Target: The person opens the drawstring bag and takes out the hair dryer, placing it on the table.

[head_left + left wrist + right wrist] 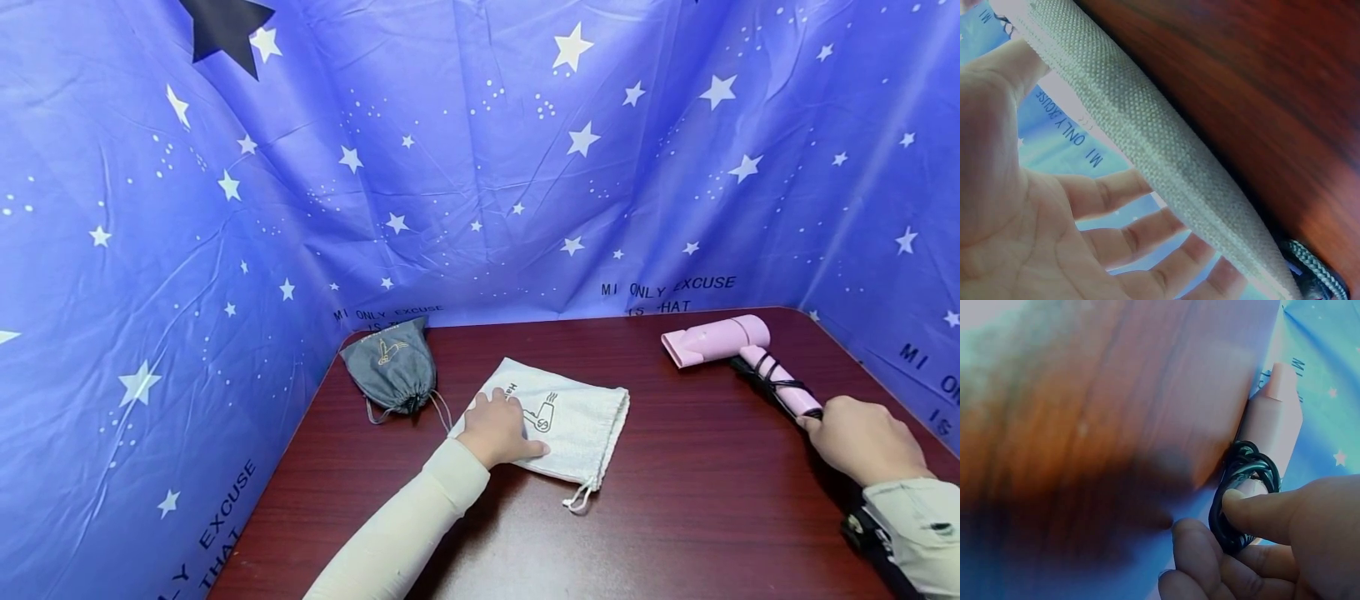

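My left hand rests on a white drawstring bag printed with a hair dryer drawing. In the left wrist view the thumb and spread fingers touch the bag's upper face, the palm arched above it. At the right, my right hand holds a pink hair dryer by the lower handle, its nozzle pointing left. A black cord is wound round that handle, and the thumb presses against it in the right wrist view.
A grey drawstring bag with a gold print lies at the table's back left, its cords trailing toward the white bag. A blue star-patterned cloth hangs behind and beside the dark red wooden table.
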`<state>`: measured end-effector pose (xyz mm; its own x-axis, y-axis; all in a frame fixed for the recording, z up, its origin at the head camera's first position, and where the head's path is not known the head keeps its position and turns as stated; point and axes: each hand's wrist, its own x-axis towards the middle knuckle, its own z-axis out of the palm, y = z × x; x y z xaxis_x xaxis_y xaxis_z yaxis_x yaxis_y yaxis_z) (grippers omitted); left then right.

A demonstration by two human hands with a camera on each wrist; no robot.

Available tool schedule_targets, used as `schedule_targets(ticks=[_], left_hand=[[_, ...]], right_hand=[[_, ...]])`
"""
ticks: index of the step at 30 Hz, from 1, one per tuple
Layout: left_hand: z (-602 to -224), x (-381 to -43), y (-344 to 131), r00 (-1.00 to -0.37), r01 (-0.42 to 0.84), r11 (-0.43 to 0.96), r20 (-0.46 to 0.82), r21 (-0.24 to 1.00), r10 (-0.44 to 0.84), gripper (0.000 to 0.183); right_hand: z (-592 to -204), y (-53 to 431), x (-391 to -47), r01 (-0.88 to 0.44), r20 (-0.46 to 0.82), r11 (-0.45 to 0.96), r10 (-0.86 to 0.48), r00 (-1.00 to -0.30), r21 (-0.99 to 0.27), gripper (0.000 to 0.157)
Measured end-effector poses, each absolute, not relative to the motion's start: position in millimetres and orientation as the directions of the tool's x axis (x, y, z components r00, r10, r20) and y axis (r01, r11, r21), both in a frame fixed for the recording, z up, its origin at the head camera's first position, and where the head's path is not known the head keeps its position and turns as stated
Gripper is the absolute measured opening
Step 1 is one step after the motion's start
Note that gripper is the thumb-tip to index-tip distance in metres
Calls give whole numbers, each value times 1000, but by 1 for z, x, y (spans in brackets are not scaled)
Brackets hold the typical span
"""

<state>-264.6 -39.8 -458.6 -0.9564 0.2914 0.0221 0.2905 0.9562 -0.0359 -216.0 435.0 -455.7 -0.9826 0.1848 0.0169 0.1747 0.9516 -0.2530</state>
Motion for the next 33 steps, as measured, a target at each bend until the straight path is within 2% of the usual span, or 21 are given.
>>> schedule_targets(ticks=[11,22,33], left_hand=[[-462,-267,-39,-959,283,958,14,-40,284,90],[-460,-266,-39,-957,288,957,9,-39,288,89],[-461,-267,-40,-957,290,956,13,-33,291,89]], right_hand=[[-459,440,-232,217,31,937,234,-972,-273,37],[-459,445,-247,278,-16,924,284,-959,-263,39],[-458,447,-254,303,-51,921,300,-952,-245,49]])
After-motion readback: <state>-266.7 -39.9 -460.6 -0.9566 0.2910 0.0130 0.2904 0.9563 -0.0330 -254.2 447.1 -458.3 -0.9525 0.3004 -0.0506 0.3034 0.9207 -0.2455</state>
